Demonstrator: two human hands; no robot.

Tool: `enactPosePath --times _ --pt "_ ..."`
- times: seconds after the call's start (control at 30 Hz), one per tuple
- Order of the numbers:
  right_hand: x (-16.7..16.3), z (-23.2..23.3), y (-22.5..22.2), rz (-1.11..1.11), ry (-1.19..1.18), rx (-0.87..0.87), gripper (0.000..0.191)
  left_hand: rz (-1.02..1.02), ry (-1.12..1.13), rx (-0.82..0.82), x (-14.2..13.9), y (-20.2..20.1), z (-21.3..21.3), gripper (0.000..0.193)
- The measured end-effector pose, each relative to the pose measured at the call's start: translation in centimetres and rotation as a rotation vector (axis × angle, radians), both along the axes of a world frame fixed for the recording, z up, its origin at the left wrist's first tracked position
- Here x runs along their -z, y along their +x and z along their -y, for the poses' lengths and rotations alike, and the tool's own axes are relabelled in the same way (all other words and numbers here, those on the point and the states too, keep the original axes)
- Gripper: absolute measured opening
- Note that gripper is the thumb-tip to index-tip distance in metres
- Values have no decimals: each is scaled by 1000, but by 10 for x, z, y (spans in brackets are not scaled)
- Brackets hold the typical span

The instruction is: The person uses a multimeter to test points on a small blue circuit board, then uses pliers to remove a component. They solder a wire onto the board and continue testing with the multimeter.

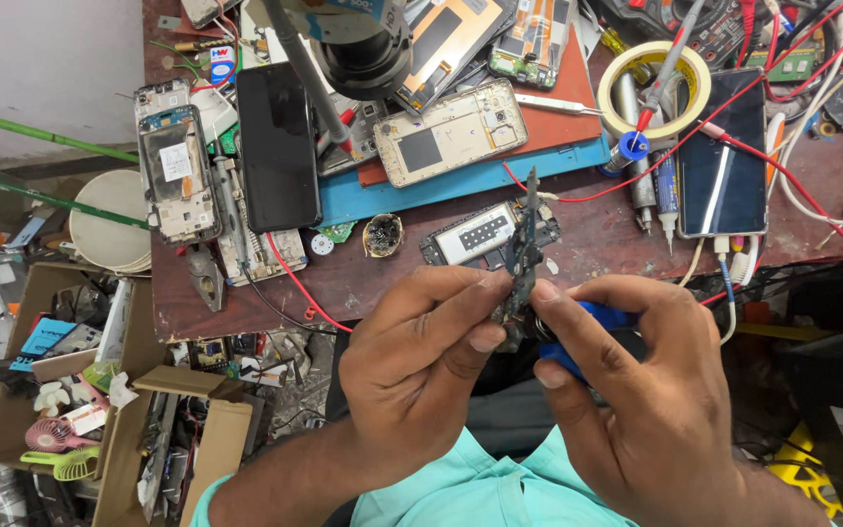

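Narrow circuit board (523,256) held upright above the table (382,283) edge, pinched by left hand (421,361) fingers; right hand (636,390) closed on blue-handled tool (587,327) at its base. Likely prying or cleaning; next calls for steady, light pressure.

Circuit board (524,249) between both hands
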State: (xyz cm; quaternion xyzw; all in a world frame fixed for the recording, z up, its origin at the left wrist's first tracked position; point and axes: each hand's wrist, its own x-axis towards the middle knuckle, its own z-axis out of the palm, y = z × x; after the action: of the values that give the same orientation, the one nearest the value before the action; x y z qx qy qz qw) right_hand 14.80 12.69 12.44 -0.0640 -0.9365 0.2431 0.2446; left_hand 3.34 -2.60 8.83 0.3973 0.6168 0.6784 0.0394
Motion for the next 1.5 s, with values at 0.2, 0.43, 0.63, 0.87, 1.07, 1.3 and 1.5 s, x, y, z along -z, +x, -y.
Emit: enactPosePath --times 0.2,0.43,0.63,0.87,1.07,1.3,1.5 --pt "-1 -4 1 37 -40 -37 44 -143 0 -17 4 -7 -1 28" --pt "-4 -4 0 21 -44 -74 41 -118 35 13 10 -8 -3 31" --pt "0 -2 -3 1 -66 -96 39 -165 10 -20 10 -7 -3 29" --pt "5 -2 -4 26 -139 -130 38 -203 7 -44 7 -8 -3 28" --pt "7 0 -6 14 -167 -137 38 -234 -4 -76 10 -8 -4 28" --pt "11 6 -10 -19 -164 -128 43 -191 48 -23 16 -8 -3 32" --pt "16 11 -12 -53 -226 -156 47 -176 76 -44 25 -3 -1 33"
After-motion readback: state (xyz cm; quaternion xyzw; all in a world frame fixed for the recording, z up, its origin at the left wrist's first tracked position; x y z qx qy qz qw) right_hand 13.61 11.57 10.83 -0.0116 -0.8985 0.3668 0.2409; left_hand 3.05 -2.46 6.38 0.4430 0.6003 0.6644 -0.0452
